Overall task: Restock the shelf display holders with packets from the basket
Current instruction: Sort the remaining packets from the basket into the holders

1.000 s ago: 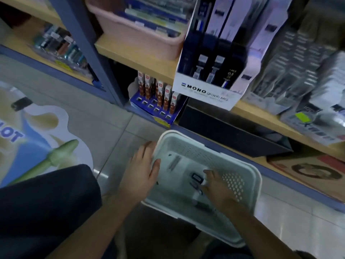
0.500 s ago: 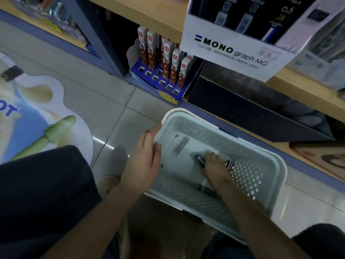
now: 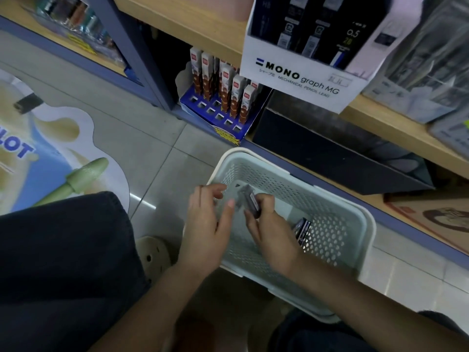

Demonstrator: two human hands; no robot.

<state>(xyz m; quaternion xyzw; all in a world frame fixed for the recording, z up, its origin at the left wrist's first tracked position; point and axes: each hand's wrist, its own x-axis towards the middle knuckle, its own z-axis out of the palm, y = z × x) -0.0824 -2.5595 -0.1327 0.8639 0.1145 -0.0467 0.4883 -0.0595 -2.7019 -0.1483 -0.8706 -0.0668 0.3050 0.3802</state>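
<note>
Both forearms are seen reaching forward and down from the bottom of the view over a pale perforated basket (image 3: 337,240) set on the tiled floor (image 3: 157,158) in front of the lowest shelf. The right hand (image 3: 272,235) is held above the middle of the basket, its fingers curled and pinched on a small dark packet (image 3: 250,201), which is raised clear of the basket bottom and tilted. The left hand (image 3: 206,229) is held just beside it over the basket's left rim, palm turned inward and fingers loosely spread, with the fingertips near the packet; whether they touch it cannot be told. More dark packets (image 3: 302,228) are left lying in the basket to the right of the right hand. On the shelf above, a white display holder (image 3: 302,80) marked MONO graph MG is stood, with dark packets upright inside it.
</note>
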